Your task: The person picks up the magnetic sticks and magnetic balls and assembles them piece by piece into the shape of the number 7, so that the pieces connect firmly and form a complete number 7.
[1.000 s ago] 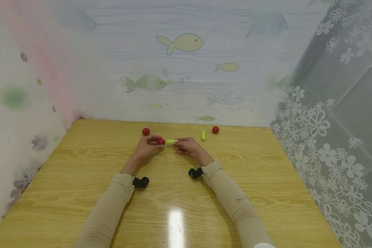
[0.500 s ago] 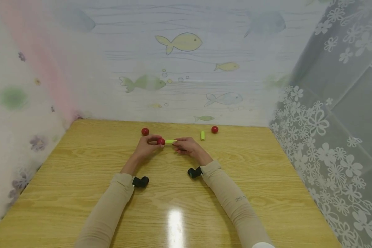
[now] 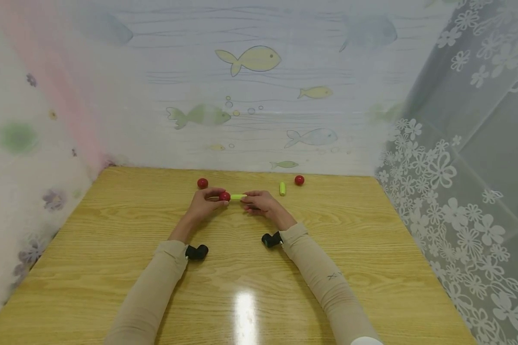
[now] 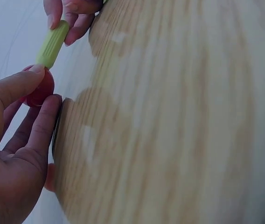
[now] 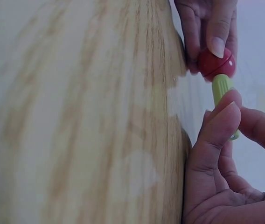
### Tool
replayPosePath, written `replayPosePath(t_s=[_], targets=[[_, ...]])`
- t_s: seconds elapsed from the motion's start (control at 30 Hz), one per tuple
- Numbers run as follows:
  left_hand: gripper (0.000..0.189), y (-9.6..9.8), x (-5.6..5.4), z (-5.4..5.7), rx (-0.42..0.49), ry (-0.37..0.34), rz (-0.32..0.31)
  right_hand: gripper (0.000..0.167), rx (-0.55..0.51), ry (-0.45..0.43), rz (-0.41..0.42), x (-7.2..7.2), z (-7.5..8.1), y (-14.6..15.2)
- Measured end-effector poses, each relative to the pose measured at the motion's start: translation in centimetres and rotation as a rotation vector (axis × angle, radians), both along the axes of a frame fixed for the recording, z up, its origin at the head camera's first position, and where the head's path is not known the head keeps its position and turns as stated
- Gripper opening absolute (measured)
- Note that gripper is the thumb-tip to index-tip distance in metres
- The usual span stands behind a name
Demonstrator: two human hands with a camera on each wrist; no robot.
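My left hand [image 3: 205, 203] pinches a red ball [image 3: 225, 197] between thumb and fingers. In the right wrist view a groove runs round this ball [image 5: 214, 64]. From the other side, my right hand [image 3: 263, 203] pinches a ridged yellow-green stick [image 3: 237, 197] by its far end. The stick's near end meets the ball, and both lie in one line close over the table. The left wrist view shows the ridges along the stick [image 4: 53, 44], with the left thumb [image 4: 23, 84] over the joint.
On the wooden table [image 3: 233, 268], a second red ball [image 3: 202, 183] lies behind my left hand. A second yellow-green stick [image 3: 282, 189] and a third red ball [image 3: 300, 180] lie behind my right hand. A fish-patterned curtain [image 3: 250, 143] hangs along the back edge.
The stick has moved left and its end now meets the red ball, closing the small gap seen a second ago. Over the last half second the hands have hardly moved.
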State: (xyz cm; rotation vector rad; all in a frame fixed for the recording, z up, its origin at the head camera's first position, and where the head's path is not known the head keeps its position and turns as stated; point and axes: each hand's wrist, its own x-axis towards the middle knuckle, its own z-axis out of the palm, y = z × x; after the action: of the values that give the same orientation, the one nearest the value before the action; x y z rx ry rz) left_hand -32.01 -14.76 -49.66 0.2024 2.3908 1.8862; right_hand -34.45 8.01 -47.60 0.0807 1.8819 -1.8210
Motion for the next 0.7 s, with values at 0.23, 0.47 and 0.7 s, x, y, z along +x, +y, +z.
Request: replayPosePath(t_s=[0.23, 0.47, 0.7], targets=[[0.048, -0.12, -0.01, -0.06, -0.006, 0.016, -0.004, 0.041, -0.009, 0.001, -0.004, 0.16, 0.15, 0.03], [0.047, -0.19, -0.14, -0.22, 0.013, 0.001, -0.001, 0.04, -0.023, 0.009, -0.017, 0.16, 0.08, -0.04], [0.048, -0.32, -0.22, -0.54, 0.017, 0.013, 0.0, 0.039, -0.018, 0.018, -0.024, 0.26, -0.06, -0.08]])
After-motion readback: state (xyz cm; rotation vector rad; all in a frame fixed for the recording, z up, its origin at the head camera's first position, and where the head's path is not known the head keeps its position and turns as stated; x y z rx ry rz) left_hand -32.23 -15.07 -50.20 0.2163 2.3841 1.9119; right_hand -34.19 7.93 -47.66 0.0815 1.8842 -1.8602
